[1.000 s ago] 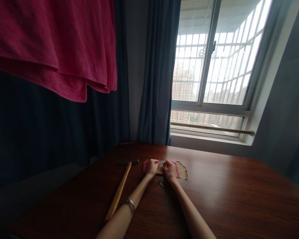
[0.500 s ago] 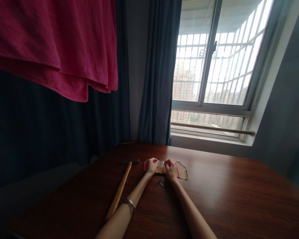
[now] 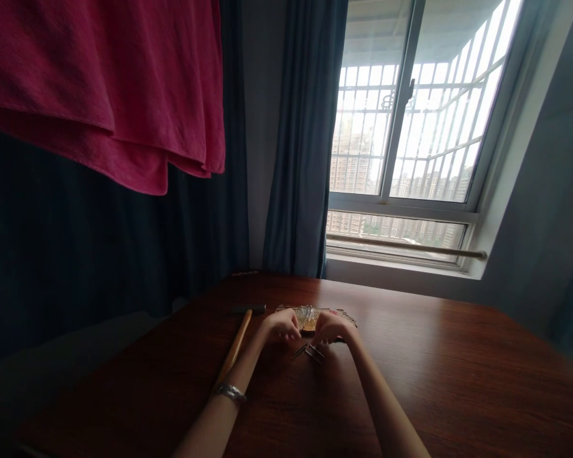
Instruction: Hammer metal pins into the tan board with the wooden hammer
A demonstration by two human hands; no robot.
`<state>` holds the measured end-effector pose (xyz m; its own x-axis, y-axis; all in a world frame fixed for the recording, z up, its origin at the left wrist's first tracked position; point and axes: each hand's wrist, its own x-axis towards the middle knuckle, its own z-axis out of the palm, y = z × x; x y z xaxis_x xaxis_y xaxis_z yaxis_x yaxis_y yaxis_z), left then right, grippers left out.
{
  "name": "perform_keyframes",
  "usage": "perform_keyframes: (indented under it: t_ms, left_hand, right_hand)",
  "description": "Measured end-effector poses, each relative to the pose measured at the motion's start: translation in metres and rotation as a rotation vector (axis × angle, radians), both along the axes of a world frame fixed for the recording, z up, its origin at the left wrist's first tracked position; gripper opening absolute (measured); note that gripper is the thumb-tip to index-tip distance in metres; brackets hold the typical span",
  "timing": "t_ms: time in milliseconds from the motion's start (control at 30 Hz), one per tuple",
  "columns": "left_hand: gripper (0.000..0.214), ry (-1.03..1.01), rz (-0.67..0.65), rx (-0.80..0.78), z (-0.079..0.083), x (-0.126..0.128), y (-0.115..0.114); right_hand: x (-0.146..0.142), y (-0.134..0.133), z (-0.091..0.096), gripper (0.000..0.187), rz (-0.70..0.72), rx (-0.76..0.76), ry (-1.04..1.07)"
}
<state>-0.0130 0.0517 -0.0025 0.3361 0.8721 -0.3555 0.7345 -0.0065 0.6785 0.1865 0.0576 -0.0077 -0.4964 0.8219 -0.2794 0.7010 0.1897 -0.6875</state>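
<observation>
Small wooden board (image 3: pixel 310 315) is lying on the brown table (image 3: pixel 434 381), towards its far side, long axis running left to right, right end pointing towards the window wall. Short metal pins are standing up at its middle; detail too small to read. Board is sitting just beyond the fingertips of both hands, between them and partly hidden behind the knuckles. Left hand (image 3: pixel 281 328) is curling at the board's left end, right hand (image 3: pixel 333 328) at its right end, fingers (image 3: pixel 321 337) bent downward and narrow; cannot tell whether they are gripping the board or only touching it. Loose nails (image 3: pixel 311 351) are lying just below the right fingertips. Wooden-handled hammer (image 3: pixel 233 353) is lying left of the left hand, head away from the person. Bracelet (image 3: pixel 229 392) is sitting on the left wrist.
</observation>
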Motion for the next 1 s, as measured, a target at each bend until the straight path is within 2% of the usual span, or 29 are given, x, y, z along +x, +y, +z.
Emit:
perform_keyframes:
  t_ms: [67,200,333,467,567,667,733,833,1000]
  left_hand:
    - [0.014,0.078,-0.05,-0.065,-0.001,-0.001,-0.003]
    - [0.017,0.165,-0.05,-0.09,-0.007,0.0,-0.001]
    - [0.02,0.16,-0.061,-0.103,-0.009,-0.004,0.0]
    - [0.022,0.098,-0.055,-0.071,-0.007,-0.009,0.0]
    - [0.018,0.006,0.029,0.132,-0.007,-0.005,0.004]
    - [0.019,-0.073,0.183,0.476,-0.011,0.007,0.011]
    - [0.022,-0.072,0.275,0.611,-0.017,0.015,0.014]
    - [0.026,-0.075,0.32,0.646,-0.03,0.023,0.018]
    - [0.026,-0.119,0.288,0.685,-0.051,0.026,0.025]
  right_hand:
    - [-0.006,-0.003,0.001,0.015,0.024,-0.035,-0.088]
    - [-0.019,-0.007,0.0,0.022,0.044,-0.056,-0.194]
    - [-0.024,-0.01,0.0,0.029,0.039,-0.053,-0.225]
    - [-0.022,-0.013,0.001,0.029,0.004,-0.036,-0.2]
    - [-0.016,-0.012,0.001,0.024,-0.073,0.075,-0.126]
    - [-0.011,-0.006,-0.002,0.018,-0.218,0.294,-0.016]
    - [-0.011,0.0,-0.006,0.014,-0.323,0.456,0.063]
    - [-0.017,0.009,-0.019,0.022,-0.39,0.618,0.174]
    - [-0.029,0.014,-0.046,0.028,-0.352,0.691,0.277]
